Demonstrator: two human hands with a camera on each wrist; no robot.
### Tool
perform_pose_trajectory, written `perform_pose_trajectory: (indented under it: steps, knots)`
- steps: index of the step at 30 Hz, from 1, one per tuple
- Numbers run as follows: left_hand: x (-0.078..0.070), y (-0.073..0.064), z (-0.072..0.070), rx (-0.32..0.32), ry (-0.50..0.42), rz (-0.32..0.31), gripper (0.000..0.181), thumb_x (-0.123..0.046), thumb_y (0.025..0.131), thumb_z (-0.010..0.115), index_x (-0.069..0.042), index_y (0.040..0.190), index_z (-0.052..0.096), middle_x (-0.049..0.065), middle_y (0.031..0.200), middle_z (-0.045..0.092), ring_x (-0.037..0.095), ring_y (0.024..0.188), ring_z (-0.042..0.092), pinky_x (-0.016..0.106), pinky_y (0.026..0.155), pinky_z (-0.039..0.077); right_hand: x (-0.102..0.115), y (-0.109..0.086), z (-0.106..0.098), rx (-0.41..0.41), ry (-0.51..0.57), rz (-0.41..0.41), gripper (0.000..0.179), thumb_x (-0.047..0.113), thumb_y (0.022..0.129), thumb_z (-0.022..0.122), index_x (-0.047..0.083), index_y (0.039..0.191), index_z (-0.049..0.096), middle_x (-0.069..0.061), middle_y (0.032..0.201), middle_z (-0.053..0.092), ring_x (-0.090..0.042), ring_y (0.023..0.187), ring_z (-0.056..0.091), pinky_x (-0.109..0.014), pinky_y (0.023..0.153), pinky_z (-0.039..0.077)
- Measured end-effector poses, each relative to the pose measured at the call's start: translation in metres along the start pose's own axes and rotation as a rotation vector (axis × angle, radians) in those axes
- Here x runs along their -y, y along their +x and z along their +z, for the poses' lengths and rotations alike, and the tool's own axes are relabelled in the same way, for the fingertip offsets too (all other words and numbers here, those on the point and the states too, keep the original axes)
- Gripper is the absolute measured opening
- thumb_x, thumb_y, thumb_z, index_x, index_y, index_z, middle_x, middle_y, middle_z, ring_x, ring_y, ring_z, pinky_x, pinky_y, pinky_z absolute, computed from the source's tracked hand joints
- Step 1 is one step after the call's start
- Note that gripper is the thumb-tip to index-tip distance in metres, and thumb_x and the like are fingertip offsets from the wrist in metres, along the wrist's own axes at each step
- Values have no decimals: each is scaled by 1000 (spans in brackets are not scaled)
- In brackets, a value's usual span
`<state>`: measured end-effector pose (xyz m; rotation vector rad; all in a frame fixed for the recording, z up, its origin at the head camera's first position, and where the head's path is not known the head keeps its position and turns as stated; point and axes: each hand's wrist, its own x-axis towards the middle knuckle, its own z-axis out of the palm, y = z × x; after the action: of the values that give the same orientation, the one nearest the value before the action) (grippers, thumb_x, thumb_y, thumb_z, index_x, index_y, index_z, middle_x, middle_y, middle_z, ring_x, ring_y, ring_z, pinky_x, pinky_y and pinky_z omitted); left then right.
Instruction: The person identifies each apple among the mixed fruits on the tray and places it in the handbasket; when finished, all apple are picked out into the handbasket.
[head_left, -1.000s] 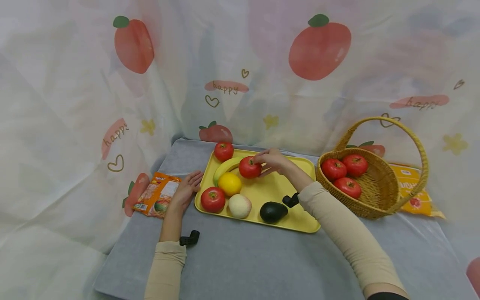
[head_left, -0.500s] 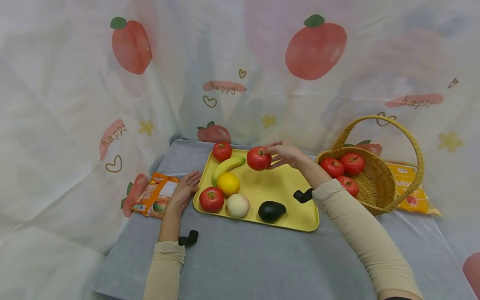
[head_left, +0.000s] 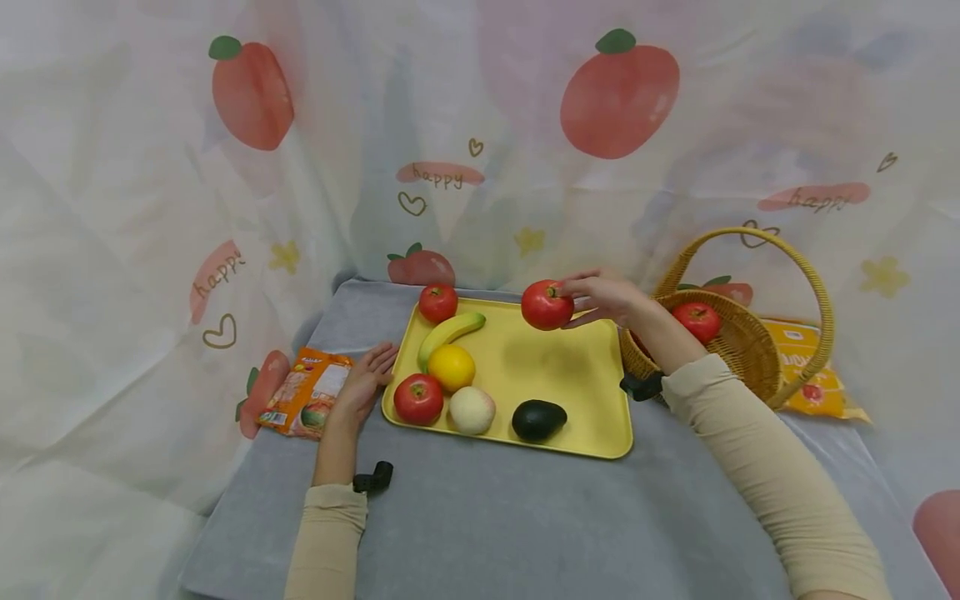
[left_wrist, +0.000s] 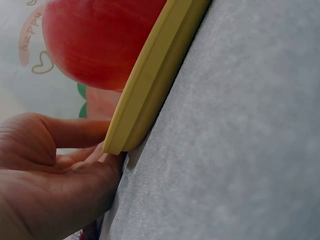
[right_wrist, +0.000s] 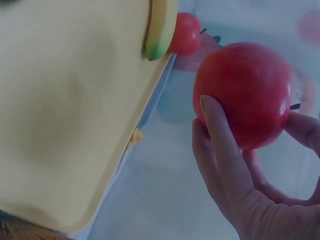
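My right hand (head_left: 609, 298) grips a red apple (head_left: 546, 305) between thumb and fingertips, raised over the tray's back edge. In the right wrist view, the thumb is at the apple's stem end (right_wrist: 245, 95). My left hand (head_left: 362, 387) lies at the left edge of the yellow tray (head_left: 585, 425), fingers extended; the left wrist view shows its thumb and fingers right at the tray's rim (left_wrist: 145, 85). On the tray are two more apples (head_left: 417, 399), a banana (head_left: 450, 335), a yellow round fruit (head_left: 451, 368), a pale peach (head_left: 472, 410) and an avocado (head_left: 538, 420).
A wicker basket (head_left: 753, 350) with a tall handle stands right of the tray, holding apples (head_left: 697, 321), partly hidden by my right arm. An orange packet (head_left: 806, 367) lies behind it. Another orange packet (head_left: 303, 392) is beside my left hand. A printed curtain (head_left: 510, 108) hangs behind the table.
My right hand has carried the apple up from beside the banana and to the right, toward the basket. The left hand stays at the tray's edge.
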<state>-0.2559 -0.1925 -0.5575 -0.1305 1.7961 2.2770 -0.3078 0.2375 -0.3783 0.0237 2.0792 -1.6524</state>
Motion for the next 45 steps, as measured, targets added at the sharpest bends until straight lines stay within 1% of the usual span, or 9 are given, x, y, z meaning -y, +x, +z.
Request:
perform_pose_trajectory:
  steps: [6,14,20,24,30,33,36,39,45]
  knots:
    - [-1,-1,0,1,1,-6,73,22,97,39,0,164,22,19,169,28,29,157,26,43,126,23,-2,-9,-13,-8,-3,1,61,17,102,66,-9,152,42,-32,152,44,-39,117,68,-55,93,57]
    - [-1,-2,0,3,4,-5,73,21,98,39,-1,165,22,18,169,28,28,157,26,43,126,23,-3,-18,-27,-36,-14,18,63,19,103,65,-8,154,40,-30,151,45,-30,108,71,-56,95,56]
    - [-2,-2,0,8,5,-1,73,22,98,39,0,165,20,19,169,27,29,157,25,43,126,23,-8,-21,-38,-68,-26,26,62,20,103,65,-7,154,41,-29,151,46,-32,113,68,-53,91,59]
    - [-2,-2,0,4,3,-1,73,22,97,40,0,165,21,19,169,28,28,157,26,43,126,23,-13,-23,-46,-54,-16,14,63,19,104,63,-8,154,39,-29,153,42,-33,115,66,-57,95,56]
    - [-1,-1,0,6,0,-4,73,22,98,39,0,165,21,19,169,27,29,157,25,43,126,23,-19,-31,-54,-58,-16,8,63,21,105,62,-8,155,37,-30,153,40,-27,106,70,-57,94,56]
    - [-1,-1,1,5,-8,-11,73,22,97,40,-1,165,22,18,169,28,28,157,26,42,126,23,-24,-34,-62,-59,-15,7,62,20,106,61,-9,155,37,-31,152,40,-25,101,73,-55,90,58]
    - [-1,-1,1,5,-4,-9,73,22,98,39,-1,165,22,18,169,28,28,157,26,43,126,24,-28,-37,-71,-65,-8,19,64,21,106,60,-9,156,35,-31,152,39,-21,100,72,-54,92,57]
    - [-2,-1,2,2,-3,-9,72,21,98,39,-1,165,22,19,169,28,29,157,26,43,126,24,-33,-39,-81,-85,-16,43,67,24,106,61,-8,158,33,-29,155,36,-18,103,70,-52,95,57]
    - [-2,-1,1,-9,-1,-17,73,21,97,39,-1,165,22,18,168,29,28,157,27,43,126,23,-43,-46,-98,-113,-30,80,71,25,107,59,-7,160,26,-29,157,30,-27,116,61,-52,98,55]
